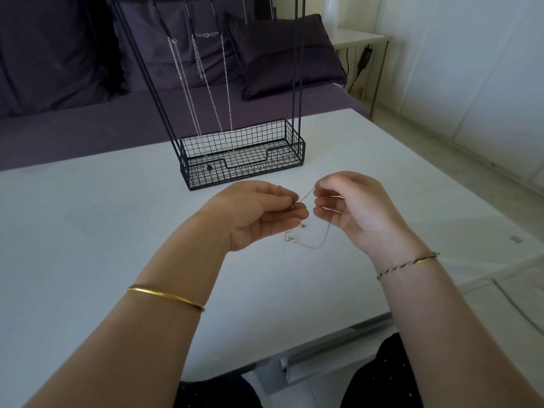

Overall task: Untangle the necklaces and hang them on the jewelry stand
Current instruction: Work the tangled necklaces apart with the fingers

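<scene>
Untangling step, by our reading. On the near side of the jewelry stand [250, 175], low over the table [88, 219], both hands work one fine chain. The left hand [259, 213] pinches the necklace [321, 239] between thumb and curled fingers, with a small gold bit at the fingertips. The right hand [353, 210] pinches the same strand just beside it, so a short taut run spans the two pinches. The rest sags below the hands in a slack loop with a small snarl or charm cluster on its left side; we cannot tell whether this is one chain or two. On the stand itself, several hung necklaces [191, 92] drop from the top into the wire basket. We judge the task well along, with this piece not yet free. The next move calls for one pinch as anchor while the other teases the snarl open, gently, the chain being thin. It then needs a lift up to a free hook on the stand, cut off at the top of the view.
</scene>
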Available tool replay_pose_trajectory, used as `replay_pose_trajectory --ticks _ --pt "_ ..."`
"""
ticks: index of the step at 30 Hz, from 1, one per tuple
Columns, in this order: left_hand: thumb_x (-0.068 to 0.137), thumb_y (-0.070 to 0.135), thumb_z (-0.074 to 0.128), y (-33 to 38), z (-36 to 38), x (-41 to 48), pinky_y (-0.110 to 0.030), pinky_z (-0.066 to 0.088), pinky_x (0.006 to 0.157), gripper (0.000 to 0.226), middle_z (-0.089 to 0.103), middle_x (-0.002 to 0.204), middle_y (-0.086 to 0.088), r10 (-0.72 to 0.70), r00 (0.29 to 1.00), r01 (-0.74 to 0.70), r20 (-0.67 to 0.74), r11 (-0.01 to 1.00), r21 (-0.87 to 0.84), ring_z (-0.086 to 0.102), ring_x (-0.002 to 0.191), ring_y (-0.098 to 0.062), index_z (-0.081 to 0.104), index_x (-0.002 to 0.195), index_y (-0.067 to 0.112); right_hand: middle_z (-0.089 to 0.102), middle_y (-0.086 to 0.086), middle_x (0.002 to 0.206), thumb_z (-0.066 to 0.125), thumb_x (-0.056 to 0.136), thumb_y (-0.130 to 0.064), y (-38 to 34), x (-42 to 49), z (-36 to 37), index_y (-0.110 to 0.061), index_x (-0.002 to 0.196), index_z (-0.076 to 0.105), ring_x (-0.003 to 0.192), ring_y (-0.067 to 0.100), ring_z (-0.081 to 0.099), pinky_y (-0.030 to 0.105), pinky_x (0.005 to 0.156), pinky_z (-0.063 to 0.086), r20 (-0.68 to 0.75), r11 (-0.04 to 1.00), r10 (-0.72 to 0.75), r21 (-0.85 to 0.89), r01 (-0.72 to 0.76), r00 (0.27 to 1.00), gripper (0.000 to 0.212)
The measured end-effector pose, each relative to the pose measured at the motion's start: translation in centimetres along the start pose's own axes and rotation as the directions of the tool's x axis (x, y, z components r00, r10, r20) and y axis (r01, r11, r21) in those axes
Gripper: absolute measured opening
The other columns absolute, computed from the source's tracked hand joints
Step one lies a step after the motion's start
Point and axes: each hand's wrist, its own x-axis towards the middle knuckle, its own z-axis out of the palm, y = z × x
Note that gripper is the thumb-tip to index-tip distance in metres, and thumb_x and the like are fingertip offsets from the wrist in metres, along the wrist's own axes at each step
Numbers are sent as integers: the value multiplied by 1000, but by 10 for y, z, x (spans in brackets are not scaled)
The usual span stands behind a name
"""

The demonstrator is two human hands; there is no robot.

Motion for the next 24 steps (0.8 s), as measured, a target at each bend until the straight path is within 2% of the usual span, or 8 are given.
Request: replay_pose_trajectory --ticks 5,8,10,13,16,18,21,24 --pt "88 -14 50 1 1 -2 -25 60 61 14 71 74 -18 52 999 -52 -13 999 3 72 66 -21 60 87 -5 60 13 71 52 86 1 0 -1 1 -3 78 56 57 20 58 27 54 53 3 1000 4 23 -4 1000 10" --pt "89 -12 52 1 2 -4 -24 59 59 11 71 72 -18 96 995 -94 -31 994 55 72 63 -20 61 86 -4 66 11 76 51 85 -2 1 -2 1 -8 94 61 59 18 61 28 57 54 -6 996 -37 -82 36 999 15" --pt "89 -9 55 2 3 -5 -23 59 58 10 72 72 -16 130 990 -124 -54 987 102 71 63 -18 61 85 -3 70 5 76 52 85 -7 2 -3 1 -16 101 64 69 15 63 27 65 53 10 971 -78 -224 78 997 22" --pt "88 -7 58 1 5 -5 -22 58 57 7 73 75 -16 223 971 -197 -88 952 236 72 65 -17 63 86 -2 70 -2 74 50 87 -13 3 -5 5 -19 94 68 85 7 64 25 74 43 80 925 -83 -365 107 993 21" --pt "88 -6 60 -1 7 -4 -22 58 58 6 72 78 -18 323 942 -270 -92 891 365 72 66 -18 64 88 -2 70 -5 87 45 89 -15 7 -6 8 -17 92 68 95 8 61 23 72 40 103 895 -108 -422 142 989 23" --pt "88 -7 60 -1 8 -4 -23 58 59 6 71 76 -19 371 925 -305 -79 852 425 71 64 -18 64 89 -4 70 -4 83 42 88 -10 7 -5 10 -13 88 67 86 8 64 23 75 45 104 913 -127 -375 158 986 24" --pt "87 -7 60 -1 11 -5 -24 59 60 6 71 75 -19 421 905 -342 -62 807 481 70 61 -17 65 89 -4 67 3 66 40 88 -4 7 -4 13 -10 86 61 69 19 67 34 83 52 123 970 -81 -218 107 989 22" --pt "86 -6 61 -2 13 -5 -26 60 62 9 72 71 -15 476 878 -371 -50 743 557 71 63 -19 66 84 0 58 7 63 42 93 -6 7 -6 15 -6 90 54 54 22 54 35 64 52 168 982 14 -187 18 986 13"
